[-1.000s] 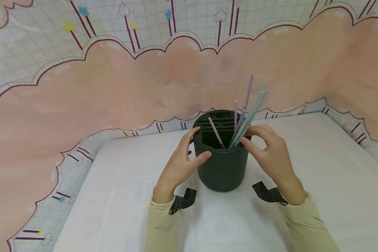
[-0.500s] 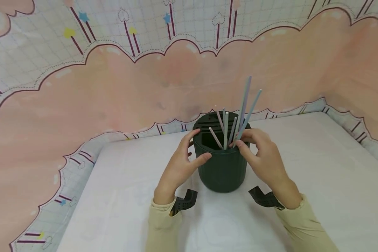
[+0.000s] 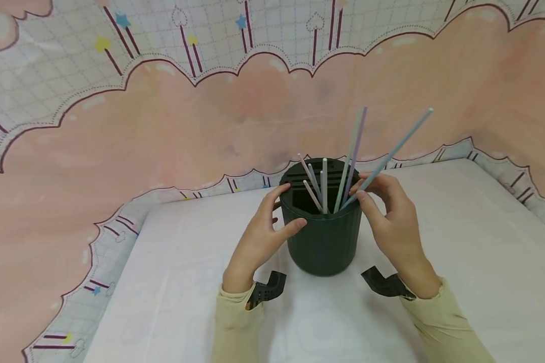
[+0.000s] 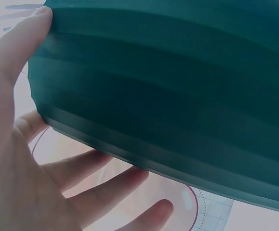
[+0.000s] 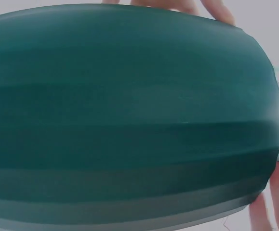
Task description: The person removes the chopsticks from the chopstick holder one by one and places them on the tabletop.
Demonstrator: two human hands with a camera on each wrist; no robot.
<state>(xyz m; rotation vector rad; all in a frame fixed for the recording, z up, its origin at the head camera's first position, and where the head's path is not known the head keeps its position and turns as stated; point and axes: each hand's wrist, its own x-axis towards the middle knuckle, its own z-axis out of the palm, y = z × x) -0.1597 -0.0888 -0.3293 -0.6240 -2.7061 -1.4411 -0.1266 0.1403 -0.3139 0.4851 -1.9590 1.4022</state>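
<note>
On the white table (image 3: 186,282), right of its middle, stands a dark green pot (image 3: 322,247), upright, with a slotted section at the far part of its top and an opening at the near part. The person's left hand (image 3: 261,234) spans it widely from the left, thumb on the near rim and fingers round toward the far left. From the right, the right hand (image 3: 392,217) pinches a blue straw (image 3: 399,146), which leans far to the right, its lower end in the opening. Other straws (image 3: 347,166), pink, green and purple, stand in the pot at differing heights and tilts. Both sleeves (image 3: 238,327) are pale yellow, with a black band (image 3: 268,288) at each wrist. A peach, scalloped cloth (image 3: 209,136) hangs at the far side.

From the left wrist, the pot's ribbed wall fills much of the view; the thumb presses it and some fingertips touch its edge.

From the right wrist, the same wall hides most of the right hand; a few fingers show beside the blue straw.
</note>
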